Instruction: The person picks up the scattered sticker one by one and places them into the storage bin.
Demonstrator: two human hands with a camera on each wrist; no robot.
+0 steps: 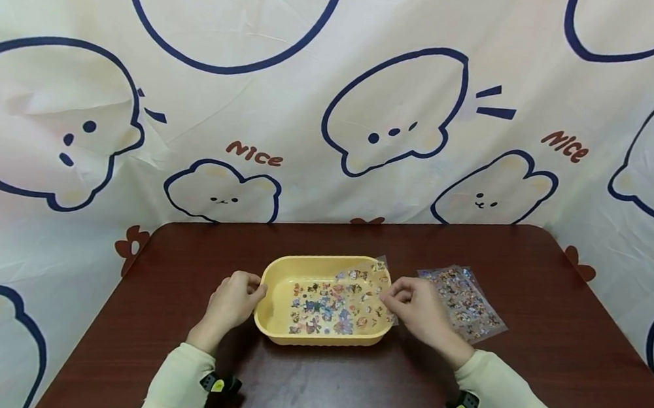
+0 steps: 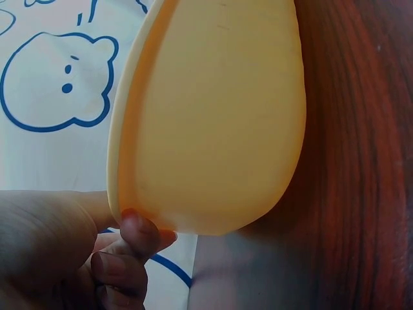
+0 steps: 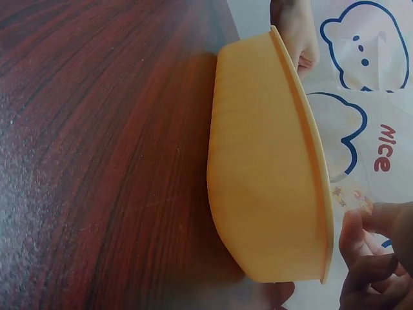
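A yellow plastic basin (image 1: 276, 301) stands on the table, several small colourful stickers (image 1: 317, 308) showing inside it. My left hand (image 1: 237, 298) pinches the rim at its left end. In the left wrist view, thumb and fingers (image 2: 139, 232) close on that edge. At the basin's right end my right hand (image 1: 416, 304) pinches a clear sticker sheet (image 1: 377, 278) by its edge. This sheet overlaps the right part of the basin and sticks out past the rim. Part of the sheet (image 3: 352, 197) shows above the rim by the fingertips in the right wrist view.
Just right of my right hand, a small stack of clear sticker sheets (image 1: 465, 303) lies on the dark brown table (image 1: 309, 386). A white cloth with blue cartoon outlines (image 1: 311, 124) hangs behind the table and along its sides. Dark bands with devices sit on both wrists.
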